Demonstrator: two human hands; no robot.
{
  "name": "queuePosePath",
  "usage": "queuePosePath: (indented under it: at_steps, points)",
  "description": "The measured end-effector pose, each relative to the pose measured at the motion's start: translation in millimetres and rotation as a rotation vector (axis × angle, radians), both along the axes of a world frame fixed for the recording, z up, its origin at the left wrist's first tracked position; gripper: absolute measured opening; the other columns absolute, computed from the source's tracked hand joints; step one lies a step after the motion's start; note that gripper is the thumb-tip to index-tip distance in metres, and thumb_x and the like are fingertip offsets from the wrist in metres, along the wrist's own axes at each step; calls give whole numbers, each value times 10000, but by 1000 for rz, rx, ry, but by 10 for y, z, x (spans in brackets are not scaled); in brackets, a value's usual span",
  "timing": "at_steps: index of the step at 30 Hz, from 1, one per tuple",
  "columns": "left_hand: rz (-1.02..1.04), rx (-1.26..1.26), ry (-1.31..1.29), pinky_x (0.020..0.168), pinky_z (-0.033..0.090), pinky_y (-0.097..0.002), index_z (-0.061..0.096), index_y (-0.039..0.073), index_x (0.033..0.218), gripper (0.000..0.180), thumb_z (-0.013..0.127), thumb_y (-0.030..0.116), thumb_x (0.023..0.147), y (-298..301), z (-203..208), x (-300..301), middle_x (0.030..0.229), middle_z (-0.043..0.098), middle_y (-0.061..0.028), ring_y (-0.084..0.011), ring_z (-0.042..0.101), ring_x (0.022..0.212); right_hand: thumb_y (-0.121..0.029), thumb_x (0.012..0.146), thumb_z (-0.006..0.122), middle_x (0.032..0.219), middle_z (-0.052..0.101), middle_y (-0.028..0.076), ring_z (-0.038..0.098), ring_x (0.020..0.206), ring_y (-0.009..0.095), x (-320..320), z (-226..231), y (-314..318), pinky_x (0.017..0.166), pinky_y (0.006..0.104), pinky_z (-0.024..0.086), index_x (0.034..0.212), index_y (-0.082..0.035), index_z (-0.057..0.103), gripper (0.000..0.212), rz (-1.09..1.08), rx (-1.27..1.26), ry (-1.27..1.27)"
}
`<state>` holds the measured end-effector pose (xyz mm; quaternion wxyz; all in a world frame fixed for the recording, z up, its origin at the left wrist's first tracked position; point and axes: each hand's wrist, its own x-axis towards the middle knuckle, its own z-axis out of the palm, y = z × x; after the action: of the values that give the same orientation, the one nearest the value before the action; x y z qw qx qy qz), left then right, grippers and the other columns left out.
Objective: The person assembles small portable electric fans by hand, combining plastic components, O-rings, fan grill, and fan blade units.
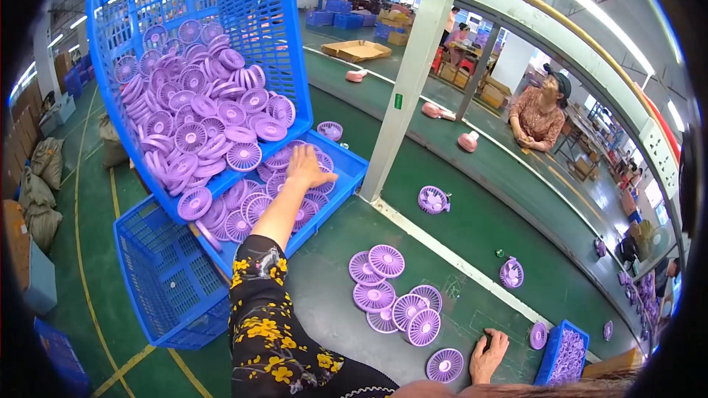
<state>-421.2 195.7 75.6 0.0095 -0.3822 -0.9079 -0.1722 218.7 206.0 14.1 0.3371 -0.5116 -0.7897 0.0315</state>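
Note:
My left hand point(308, 169) reaches over a shallow blue tray point(346, 166), fingers spread and touching or just above the purple round fan grilles point(257, 208) inside. Whether a grille sits under the palm is hidden. My right hand point(488, 357) rests on the dark work table point(317, 287), its fingers loosely bent, holding nothing I can see. Between the hands lies a loose group of purple grilles point(374, 295), some overlapping. A single grille point(445, 365) lies just left of my right hand. A tall blue crate point(295, 51), tipped toward the tray, is heaped with more grilles.
Another blue crate point(158, 273) stands below at the left. A small blue bin point(546, 357) of purple parts is at the right. Beyond a white post point(409, 81), green conveyors carry purple fan heads point(434, 200) and pink fan pieces point(467, 141). A person point(538, 114) leans across the line.

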Motion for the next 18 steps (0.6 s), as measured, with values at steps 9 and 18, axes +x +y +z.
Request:
queuePosePath:
  at_steps: [9, 18]
  points:
    - [156, -183, -82, 1256, 167, -421, 80, -46, 1578, 1549, 808, 797, 503, 189, 140, -384, 1637, 183, -254, -349, 167, 1537, -18, 837, 589, 1034, 555, 182, 518, 990, 370, -85, 87, -64, 902, 450, 418, 1040, -27, 616, 205, 1, -5, -42]
    - [125, -183, -261, 1207, 282, -430, 380, -76, 1489, 1430, 739, 879, 487, 380, 134, -446, 1545, 378, -281, -372, 349, 1463, -48, 832, 599, 1016, 551, 166, 519, 983, 358, -26, 31, 16, 906, 457, 419, 1033, -35, 625, 203, -31, -39, -41]
